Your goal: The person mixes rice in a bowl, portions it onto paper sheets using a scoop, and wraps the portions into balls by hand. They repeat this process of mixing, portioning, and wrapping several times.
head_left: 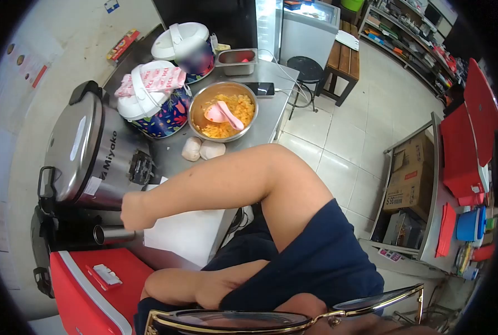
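Note:
My right arm reaches left across the steel counter. My right hand is bent down at the wrist at the left edge of a white board. It is just above a short metal tube and beside the silver Miyako rice cooker. Its fingers curl out of sight, so I cannot tell what they grip. My left forearm lies low across my dark blue shirt, and its hand is hidden.
A steel bowl of yellow food with a pink spoon stands behind two pale lumps. Two floral pots, a phone and a steel tray sit further back. A red cooler is at the lower left.

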Tool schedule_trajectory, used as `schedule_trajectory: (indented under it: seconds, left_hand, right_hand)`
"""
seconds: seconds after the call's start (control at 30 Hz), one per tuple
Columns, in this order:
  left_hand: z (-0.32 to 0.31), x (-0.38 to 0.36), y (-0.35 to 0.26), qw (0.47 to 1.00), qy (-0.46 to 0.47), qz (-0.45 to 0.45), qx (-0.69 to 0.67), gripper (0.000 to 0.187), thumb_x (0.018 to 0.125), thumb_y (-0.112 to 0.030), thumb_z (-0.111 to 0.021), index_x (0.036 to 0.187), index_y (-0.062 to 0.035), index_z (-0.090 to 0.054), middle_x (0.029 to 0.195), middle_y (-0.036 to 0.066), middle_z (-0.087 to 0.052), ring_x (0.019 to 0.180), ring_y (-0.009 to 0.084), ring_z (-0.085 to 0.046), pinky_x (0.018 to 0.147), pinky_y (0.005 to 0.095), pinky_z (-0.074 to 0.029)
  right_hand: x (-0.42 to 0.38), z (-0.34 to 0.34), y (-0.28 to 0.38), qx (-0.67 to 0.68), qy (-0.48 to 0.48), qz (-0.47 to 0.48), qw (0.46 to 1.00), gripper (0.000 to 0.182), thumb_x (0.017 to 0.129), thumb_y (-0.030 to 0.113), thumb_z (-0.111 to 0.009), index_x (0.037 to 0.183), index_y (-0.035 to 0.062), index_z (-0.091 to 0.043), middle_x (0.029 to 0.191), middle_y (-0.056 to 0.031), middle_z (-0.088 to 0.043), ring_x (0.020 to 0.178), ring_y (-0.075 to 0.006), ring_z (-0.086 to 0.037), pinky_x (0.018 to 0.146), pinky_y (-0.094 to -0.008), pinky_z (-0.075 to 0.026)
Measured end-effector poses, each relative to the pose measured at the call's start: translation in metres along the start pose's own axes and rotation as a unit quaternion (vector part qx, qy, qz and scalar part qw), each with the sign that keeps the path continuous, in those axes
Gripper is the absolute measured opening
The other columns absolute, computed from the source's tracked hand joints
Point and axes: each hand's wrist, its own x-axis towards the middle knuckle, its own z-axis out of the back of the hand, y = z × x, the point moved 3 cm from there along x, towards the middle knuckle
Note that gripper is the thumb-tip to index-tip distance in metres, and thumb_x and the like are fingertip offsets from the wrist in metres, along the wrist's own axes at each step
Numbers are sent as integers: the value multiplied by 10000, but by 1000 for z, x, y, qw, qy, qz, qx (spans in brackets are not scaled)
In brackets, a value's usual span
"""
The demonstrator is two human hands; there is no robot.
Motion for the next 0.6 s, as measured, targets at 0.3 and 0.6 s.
schedule_trajectory:
  seconds: [0.3, 0.6]
  left_hand:
    - [-7, 9, -7, 995, 40, -92, -5, 252, 817, -149, -681, 980, 33, -621, 1008, 72, -637, 920, 103, -568, 810, 265, -443]
    - [-4, -6, 38, 993, -47, -3, -104, 226, 823, -137, -680, 980, 13, -619, 918, 16, -644, 811, 68, -565, 706, 227, -455]
  right_hand:
    - [14, 6, 20, 7, 34, 46, 998, 142, 731, 152, -612, 834, 109, -700, 895, -71, -682, 840, -272, -655, 630, -412, -522]
    - [13, 22, 26, -18, 37, 88, 995, 132, 738, 159, -606, 824, 121, -700, 859, -77, -684, 804, -268, -661, 621, -412, -521]
